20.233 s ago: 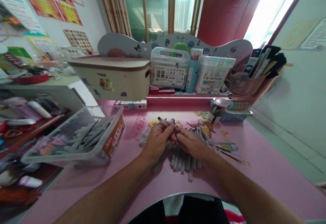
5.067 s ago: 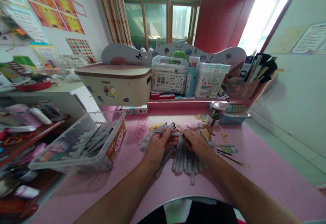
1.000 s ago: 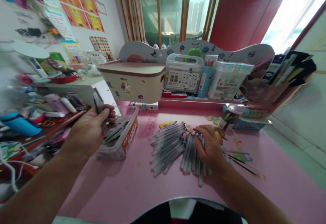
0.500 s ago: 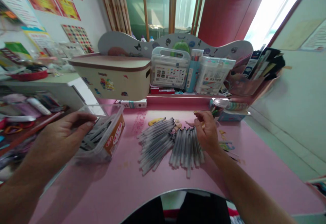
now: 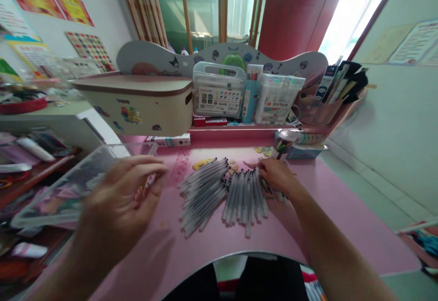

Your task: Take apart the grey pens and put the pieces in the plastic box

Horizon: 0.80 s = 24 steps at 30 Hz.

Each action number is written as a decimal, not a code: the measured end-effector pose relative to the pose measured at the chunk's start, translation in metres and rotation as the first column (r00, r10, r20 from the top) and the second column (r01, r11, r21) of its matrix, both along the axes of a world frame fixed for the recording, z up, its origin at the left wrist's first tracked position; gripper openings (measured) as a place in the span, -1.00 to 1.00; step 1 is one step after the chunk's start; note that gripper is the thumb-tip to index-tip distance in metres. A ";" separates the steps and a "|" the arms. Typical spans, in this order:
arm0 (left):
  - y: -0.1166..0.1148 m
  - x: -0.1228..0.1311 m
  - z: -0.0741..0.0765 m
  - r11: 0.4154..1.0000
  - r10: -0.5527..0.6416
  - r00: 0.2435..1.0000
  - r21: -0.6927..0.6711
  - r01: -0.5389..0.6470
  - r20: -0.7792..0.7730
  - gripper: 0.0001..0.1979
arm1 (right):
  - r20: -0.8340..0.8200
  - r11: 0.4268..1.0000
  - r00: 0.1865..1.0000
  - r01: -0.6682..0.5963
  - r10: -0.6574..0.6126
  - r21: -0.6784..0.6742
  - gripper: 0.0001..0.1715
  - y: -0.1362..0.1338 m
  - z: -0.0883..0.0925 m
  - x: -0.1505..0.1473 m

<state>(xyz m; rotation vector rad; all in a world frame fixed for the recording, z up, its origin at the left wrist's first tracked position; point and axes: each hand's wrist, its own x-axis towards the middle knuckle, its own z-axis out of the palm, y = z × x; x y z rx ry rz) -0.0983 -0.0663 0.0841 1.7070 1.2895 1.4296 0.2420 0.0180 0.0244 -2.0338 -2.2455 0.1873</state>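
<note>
Two fanned bunches of frosted pens with dark tips, a left bunch (image 5: 203, 196) and a right bunch (image 5: 244, 198), lie side by side on the pink desk (image 5: 191, 264). My right hand (image 5: 277, 175) is at the upper end of the right bunch, fingertips pinched together; what they hold is hidden. Some thin dark and grey sticks (image 5: 282, 197) show beneath it. My left hand (image 5: 119, 205), blurred, hovers in front of a clear plastic box (image 5: 48, 221), fingers curved and thumb apart. Through that gap the box's orange label shows; no object is visible in the hand.
A lidded cream bin (image 5: 143, 111), a clear marker case (image 5: 219, 91) and another pen case (image 5: 278, 100) stand on the back shelf. At the right are a jar of pens (image 5: 285, 141) and a pink holder (image 5: 316, 109). Cluttered shelves (image 5: 41, 155) stand at the left.
My left hand has moved right, from over the box to in front of its labelled end. The right hand has lowered onto the upper end of the right bunch. The view has shifted slightly.
</note>
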 end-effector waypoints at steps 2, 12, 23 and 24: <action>-0.006 0.045 0.002 0.994 -0.102 0.992 0.040 0.106 -0.077 -0.74 | 0.030 0.998 0.999 -0.018 0.020 -0.052 -0.75 -0.001 0.000 -0.001; 0.006 0.130 -0.059 0.911 -0.394 0.916 -0.101 0.400 0.072 -0.82 | 0.080 0.997 0.995 -0.055 0.059 -0.049 -0.72 -0.007 -0.005 -0.010; 0.011 0.120 -0.083 0.930 -0.367 0.930 0.009 0.368 -0.024 -0.80 | 0.027 0.990 0.997 0.078 -0.075 -0.115 -0.76 0.003 -0.016 -0.008; 0.012 0.119 -0.084 0.935 -0.355 0.934 0.010 0.356 -0.032 -0.81 | 0.011 0.987 0.995 0.104 -0.104 -0.122 -0.76 0.004 -0.016 -0.008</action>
